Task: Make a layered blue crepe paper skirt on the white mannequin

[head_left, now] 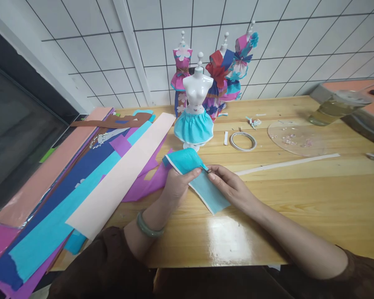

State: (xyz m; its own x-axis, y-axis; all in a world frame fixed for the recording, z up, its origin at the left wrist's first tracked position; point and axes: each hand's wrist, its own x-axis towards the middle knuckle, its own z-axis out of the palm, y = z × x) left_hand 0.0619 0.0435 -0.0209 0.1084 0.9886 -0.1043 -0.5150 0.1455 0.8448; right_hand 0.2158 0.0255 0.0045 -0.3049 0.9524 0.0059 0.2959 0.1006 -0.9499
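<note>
My left hand [178, 182] is closed on a strip of turquoise crepe paper [183, 160] with a white edge, its thumb lying on top. The far end of the strip curls over, and the near end hangs down to the right above the table. In my right hand [226, 182] are small dark metal scissors [207, 170], mostly hidden by the fingers, with their tips at the paper's right edge. Just beyond the paper stands a white dress form [198, 89] wearing a gathered turquoise skirt [194, 126] with a white hem.
Crepe paper sheets [124, 174] in several colours pile up at the left, with a beaded string [97, 141] on them. Dressed forms [182, 62] stand behind. Rightward lie a tape roll [253, 144], a white strip [286, 165], a clear dish [277, 135] and a tilted-looking cup [333, 110].
</note>
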